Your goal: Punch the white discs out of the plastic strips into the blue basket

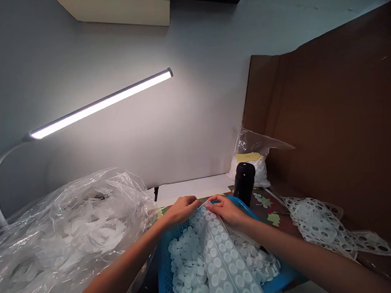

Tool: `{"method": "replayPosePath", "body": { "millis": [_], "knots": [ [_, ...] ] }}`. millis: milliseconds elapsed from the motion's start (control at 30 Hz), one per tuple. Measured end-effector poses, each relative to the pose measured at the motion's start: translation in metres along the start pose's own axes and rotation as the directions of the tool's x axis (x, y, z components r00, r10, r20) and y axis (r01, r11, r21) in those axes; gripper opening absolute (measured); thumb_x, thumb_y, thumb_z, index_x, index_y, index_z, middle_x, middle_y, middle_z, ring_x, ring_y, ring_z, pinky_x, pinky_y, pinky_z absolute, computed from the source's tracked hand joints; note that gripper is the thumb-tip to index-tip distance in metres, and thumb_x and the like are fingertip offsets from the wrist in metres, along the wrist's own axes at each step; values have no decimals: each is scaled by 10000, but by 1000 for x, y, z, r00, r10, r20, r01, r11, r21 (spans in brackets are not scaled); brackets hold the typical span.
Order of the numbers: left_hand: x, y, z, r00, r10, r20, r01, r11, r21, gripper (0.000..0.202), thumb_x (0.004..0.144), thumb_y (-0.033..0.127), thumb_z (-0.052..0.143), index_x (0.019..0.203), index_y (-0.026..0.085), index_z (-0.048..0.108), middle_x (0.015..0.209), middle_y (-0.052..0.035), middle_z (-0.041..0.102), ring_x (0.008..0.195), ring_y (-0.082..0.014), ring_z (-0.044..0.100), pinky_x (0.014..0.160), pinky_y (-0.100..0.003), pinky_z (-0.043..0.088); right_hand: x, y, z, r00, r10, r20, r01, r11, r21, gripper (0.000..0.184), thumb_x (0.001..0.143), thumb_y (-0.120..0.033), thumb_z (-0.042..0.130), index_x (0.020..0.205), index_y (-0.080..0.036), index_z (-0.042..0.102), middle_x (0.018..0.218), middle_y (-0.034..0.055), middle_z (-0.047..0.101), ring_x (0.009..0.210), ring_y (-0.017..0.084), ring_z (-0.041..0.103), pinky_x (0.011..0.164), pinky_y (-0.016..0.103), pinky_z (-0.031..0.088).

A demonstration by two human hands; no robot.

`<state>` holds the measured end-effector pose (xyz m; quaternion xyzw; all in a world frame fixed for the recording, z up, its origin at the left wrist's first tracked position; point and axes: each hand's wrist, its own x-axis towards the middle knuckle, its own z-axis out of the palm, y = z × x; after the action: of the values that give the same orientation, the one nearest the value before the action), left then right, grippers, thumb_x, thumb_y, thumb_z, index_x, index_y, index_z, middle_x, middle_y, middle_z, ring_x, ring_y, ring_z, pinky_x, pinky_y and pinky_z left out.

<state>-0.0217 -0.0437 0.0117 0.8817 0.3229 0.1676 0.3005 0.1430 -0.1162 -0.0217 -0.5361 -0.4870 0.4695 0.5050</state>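
A translucent white sheet covered in rows of round moulded caps hangs over a blue plastic basket. At its far end, my right hand pinches the corner between thumb and fingers. My left hand is closed on the same end, just left of the right; its fingertips are partly hidden. Beneath the sheet, many loose white round caps fill the basket on both sides.
A big clear plastic bag of white pieces stands left. Behind the basket are a black bottle and a smaller bag. Punched-out sheets lie right, beside a cardboard panel. A lit lamp hangs above.
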Motion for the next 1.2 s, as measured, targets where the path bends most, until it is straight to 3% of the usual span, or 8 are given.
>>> {"method": "replayPosePath", "body": {
  "millis": [233,400,700,833,933,1067,1167,1200],
  "knots": [
    [4,-1,7,982,171,-86,-170,985,16,252,758,402,447,769,180,567,741,2,588,621,-98,514,557,-201,376,1,0,1,1000,0,5,0,1000,21,364,636,-495,588,814,-198,476,569,-31,563,497,120,531,470,229,379],
    [12,-4,12,977,168,-130,-167,986,18,214,801,354,378,803,174,494,667,15,533,591,-94,460,542,-206,356,3,1,1,1000,-21,-13,21,1000,-5,358,643,-488,581,795,-212,411,548,-52,534,461,106,503,436,213,354],
    [27,-11,10,990,124,67,-120,990,-69,371,751,509,418,806,170,559,512,66,334,485,-77,299,441,-201,215,-8,4,-6,998,-38,-49,27,977,-211,269,695,-377,542,781,-222,340,536,-79,479,373,71,402,365,187,296],
    [26,-11,9,992,86,97,-81,996,-47,453,731,582,390,769,163,559,543,55,368,512,-81,317,457,-203,227,-14,-6,-10,991,-105,-84,69,933,-352,242,678,-323,569,778,-219,375,636,-44,511,448,88,442,427,213,340],
    [24,-10,9,991,27,129,-28,1000,6,499,727,613,355,701,153,548,575,39,410,546,-93,348,481,-207,261,-41,-25,-12,973,-202,-110,133,882,-451,266,622,-293,640,786,-219,444,803,-6,527,611,118,483,563,242,371],
    [22,-10,8,973,23,231,-18,1000,-25,557,747,620,297,691,148,587,571,23,460,548,-106,375,524,-220,303,-119,-50,-10,959,-261,-107,162,821,-548,142,762,-364,510,807,-233,476,776,12,537,637,141,486,578,252,371],
    [22,-8,6,951,34,307,1,994,-113,544,734,616,342,742,154,629,644,3,545,602,-124,440,577,-220,338,-179,-49,-10,999,30,40,-8,888,-460,151,762,-383,515,706,-243,508,583,-5,499,528,131,460,488,232,348],
    [22,-6,5,934,34,357,19,989,-146,535,728,611,364,769,153,638,679,-6,570,629,-131,462,595,-219,348,-194,-44,-11,959,197,205,-91,896,-435,142,732,-385,554,712,-246,538,620,6,530,543,136,479,477,228,348]
  ]
}}
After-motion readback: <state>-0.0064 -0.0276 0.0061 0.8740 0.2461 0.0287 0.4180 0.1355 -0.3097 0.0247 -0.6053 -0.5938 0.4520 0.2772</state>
